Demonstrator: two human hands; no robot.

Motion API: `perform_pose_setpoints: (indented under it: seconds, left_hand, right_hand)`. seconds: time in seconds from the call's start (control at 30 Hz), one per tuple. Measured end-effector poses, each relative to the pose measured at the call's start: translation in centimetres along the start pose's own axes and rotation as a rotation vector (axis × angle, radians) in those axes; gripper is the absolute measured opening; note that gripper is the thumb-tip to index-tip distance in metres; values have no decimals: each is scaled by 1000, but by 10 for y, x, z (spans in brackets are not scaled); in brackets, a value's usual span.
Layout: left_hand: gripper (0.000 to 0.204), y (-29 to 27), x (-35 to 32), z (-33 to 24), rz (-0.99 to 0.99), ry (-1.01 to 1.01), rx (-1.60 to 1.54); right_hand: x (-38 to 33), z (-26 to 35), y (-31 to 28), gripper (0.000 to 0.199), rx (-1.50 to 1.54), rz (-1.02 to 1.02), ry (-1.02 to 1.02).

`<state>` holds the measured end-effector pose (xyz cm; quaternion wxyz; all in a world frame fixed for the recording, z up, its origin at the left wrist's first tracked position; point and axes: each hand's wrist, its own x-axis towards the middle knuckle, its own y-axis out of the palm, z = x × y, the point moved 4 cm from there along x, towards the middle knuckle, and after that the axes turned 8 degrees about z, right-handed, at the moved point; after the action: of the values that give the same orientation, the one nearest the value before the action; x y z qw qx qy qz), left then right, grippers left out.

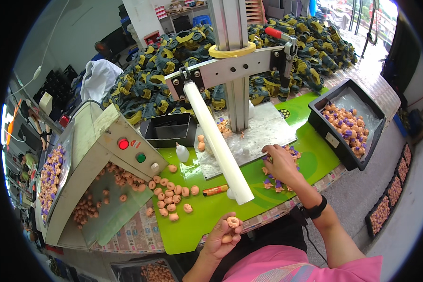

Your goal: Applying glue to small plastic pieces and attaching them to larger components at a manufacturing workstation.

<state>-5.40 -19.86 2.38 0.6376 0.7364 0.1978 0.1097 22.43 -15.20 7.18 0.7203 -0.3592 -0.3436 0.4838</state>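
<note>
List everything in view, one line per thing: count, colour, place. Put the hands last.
Press lever: one, white, slanting over the mat.
Mat: one, green, on the bench.
Loose toy heads: many, peach, mat's left part.
Purple-haired pieces: several, peach and purple, under the right hand.
Bin: one, black, at right, holding more pieces.
Toy vehicles: a heap, grey and yellow, behind the press.
Left hand: holds a peach ring piece.
Right hand: on the purple-haired pieces.
</note>
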Motion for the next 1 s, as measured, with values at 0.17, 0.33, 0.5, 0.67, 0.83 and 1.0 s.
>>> perform_pose_setpoints:
  seconds: [0.17, 0.33, 0.5, 0.67, 0.83, 1.0]
  left_hand:
    - [41, -1, 1, -3, -121, 39, 106]
    - [42, 3, 9, -5, -126, 34, 196]
    - [39, 2, 10, -4, -96, 49, 284]
    - [35, 4, 11, -3, -162, 87, 377]
    - [32, 3, 11, -2, -194, 146, 450]
    - [30, 1, 12, -5, -148, 144, 383]
  right_hand:
    - [-38, 42, -12, 14, 492, 146, -140]
    - [-88, 72, -7, 15, 826, 314, -39]
    - [-102, 83, -1, 16, 780, 231, -19]
    - [-102, 87, -5, 12, 644, 125, -145]
    - [-102, 93, -8, 10, 608, 87, -289]
    - [-100, 94, -11, 11, 568, 175, -297]
